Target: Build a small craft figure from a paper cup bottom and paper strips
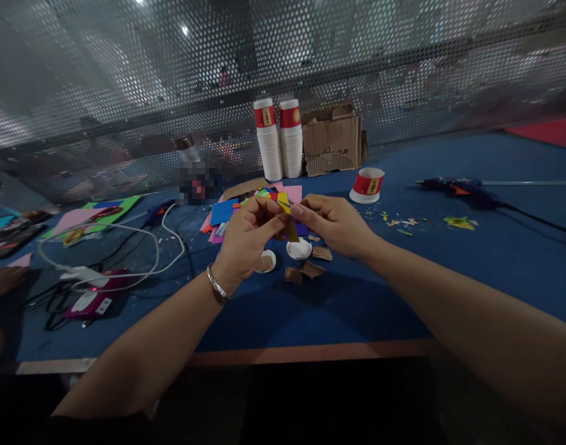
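Note:
My left hand [255,225], with a silver bracelet at the wrist, is closed on a small yellow piece of paper or thin foam [292,231]. My right hand [333,221] meets it there, thumb and fingers pinched at the yellow piece's upper edge. A thin grey sliver shows between the fingertips, too small to name. Just below the hands sit a white cup-like piece [299,249] and a round white piece with cardboard in it [265,262]. Torn brown cardboard bits [304,272] lie close by on the blue table.
Coloured sheets [223,212] are heaped behind my hands. Two paper cup stacks [270,148] and a cardboard box [332,145] stand farther back. A cut red cup [370,184] and glue gun [459,188] are right; cables and a purple power strip [97,296] left, near another person's hand [5,281].

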{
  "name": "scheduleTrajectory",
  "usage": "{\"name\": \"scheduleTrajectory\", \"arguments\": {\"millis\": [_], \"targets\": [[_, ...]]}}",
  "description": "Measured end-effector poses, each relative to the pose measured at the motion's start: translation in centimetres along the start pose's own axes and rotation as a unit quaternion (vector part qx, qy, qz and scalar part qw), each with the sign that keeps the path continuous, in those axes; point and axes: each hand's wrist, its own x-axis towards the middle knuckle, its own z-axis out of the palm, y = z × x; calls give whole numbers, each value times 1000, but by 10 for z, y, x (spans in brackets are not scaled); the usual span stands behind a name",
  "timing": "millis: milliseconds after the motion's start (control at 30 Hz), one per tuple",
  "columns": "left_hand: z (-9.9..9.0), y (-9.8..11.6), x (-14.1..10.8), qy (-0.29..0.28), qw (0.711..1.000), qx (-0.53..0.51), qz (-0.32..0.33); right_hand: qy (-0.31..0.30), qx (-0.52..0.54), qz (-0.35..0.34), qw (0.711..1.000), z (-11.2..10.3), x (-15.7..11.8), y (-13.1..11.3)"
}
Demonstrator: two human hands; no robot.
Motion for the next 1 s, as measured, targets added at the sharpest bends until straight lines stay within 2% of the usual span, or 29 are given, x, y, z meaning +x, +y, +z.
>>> {"name": "scheduleTrajectory", "arguments": {"millis": [133,533,833,1000], "targets": [[0,-3,0,22,1000,19,4,2,-10,7,1000,0,0,0],[3,-7,-3,-14,999,49,-9,-18,-11,26,999,-1,0,-4],[3,-8,-1,-22,999,21,-34,-36,42,40,998,-1,2,-6],[1,-6,-1,-13,999,29,-40,-24,103,53,993,-2,3,0]]}}
